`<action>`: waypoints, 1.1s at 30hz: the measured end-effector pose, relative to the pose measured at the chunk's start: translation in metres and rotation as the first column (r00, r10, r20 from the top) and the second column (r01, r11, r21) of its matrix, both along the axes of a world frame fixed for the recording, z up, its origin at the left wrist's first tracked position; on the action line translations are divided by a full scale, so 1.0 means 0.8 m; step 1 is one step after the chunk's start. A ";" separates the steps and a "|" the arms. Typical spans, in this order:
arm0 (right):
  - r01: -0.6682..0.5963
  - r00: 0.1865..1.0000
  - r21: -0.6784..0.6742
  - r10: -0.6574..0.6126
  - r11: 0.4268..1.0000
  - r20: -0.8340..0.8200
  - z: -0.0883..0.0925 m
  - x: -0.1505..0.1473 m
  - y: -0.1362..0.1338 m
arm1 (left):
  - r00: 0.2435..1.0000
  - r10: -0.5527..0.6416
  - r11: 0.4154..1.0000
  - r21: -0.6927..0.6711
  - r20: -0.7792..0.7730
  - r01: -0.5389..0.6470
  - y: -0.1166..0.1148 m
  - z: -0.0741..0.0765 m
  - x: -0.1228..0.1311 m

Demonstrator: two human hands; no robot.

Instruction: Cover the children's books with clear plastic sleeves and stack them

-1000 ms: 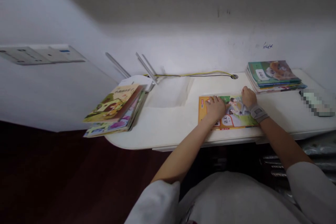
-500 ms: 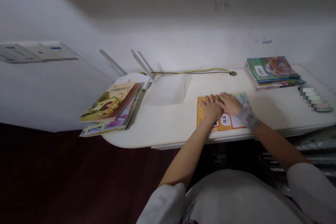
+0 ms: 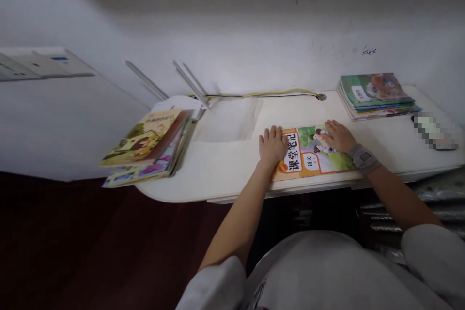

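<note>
A workbook (image 3: 307, 157) with an orange and green picture cover lies closed on the white desk (image 3: 225, 167), close to its front edge. My left hand (image 3: 273, 146) rests flat over the book's left edge, fingers stretched out toward the wall. On the right end of the cover lies my right hand (image 3: 340, 136), palm down with its fingers spread. A grey band circles my right wrist. Neither hand is wrapped around anything.
Several picture books (image 3: 148, 143) are piled at the desk's left end by a white router (image 3: 178, 102) with antennas. Another book stack (image 3: 376, 94) and a pixelated phone-like object (image 3: 434, 131) are at the right. A yellow cable (image 3: 283, 92) runs along the wall.
My hands were together over the middle of the workbook; they have moved apart to its left and right ends, uncovering the cover. The view has shifted slightly.
</note>
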State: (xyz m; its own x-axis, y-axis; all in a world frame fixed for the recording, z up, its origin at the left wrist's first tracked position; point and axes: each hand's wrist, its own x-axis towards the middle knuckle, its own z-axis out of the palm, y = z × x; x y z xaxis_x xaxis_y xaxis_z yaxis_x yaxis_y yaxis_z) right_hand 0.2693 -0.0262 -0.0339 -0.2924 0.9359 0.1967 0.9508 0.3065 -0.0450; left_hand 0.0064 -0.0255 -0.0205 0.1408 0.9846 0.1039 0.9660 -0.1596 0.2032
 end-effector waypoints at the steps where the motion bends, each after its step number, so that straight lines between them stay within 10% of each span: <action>1: 0.007 1.000 0.006 -0.007 1.000 -0.004 -0.002 0.003 0.000 | 1.000 0.019 1.000 0.001 0.005 -0.019 -0.001 -0.001 -0.001; 10: 0.038 0.998 0.041 -0.036 0.998 -0.043 -0.008 0.003 0.005 | 0.972 0.148 0.983 0.080 0.184 -0.165 -0.001 -0.002 -0.009; 20: 0.043 0.999 0.083 -0.041 0.996 -0.022 0.015 -0.004 0.012 | 0.690 0.169 0.984 -0.080 0.704 -0.160 0.034 0.008 -0.039; 26: -0.011 0.995 0.126 0.023 0.992 -0.095 0.011 0.000 0.019 | 0.366 0.149 0.936 -0.250 0.919 0.247 0.059 0.033 -0.058; 33: -0.168 0.924 0.150 0.209 0.974 -0.321 0.024 0.022 0.029 | 0.326 0.176 0.879 -0.297 0.929 0.373 0.056 0.052 -0.070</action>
State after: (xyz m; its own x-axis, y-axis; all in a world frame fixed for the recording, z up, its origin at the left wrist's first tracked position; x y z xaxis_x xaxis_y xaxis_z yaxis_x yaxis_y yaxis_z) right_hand 0.2870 -0.0032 -0.0147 -0.3596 0.8340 0.4184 0.8113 0.5010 -0.3013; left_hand -0.0500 0.0195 0.0210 0.3226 0.9363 -0.1389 0.0794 0.1194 0.9897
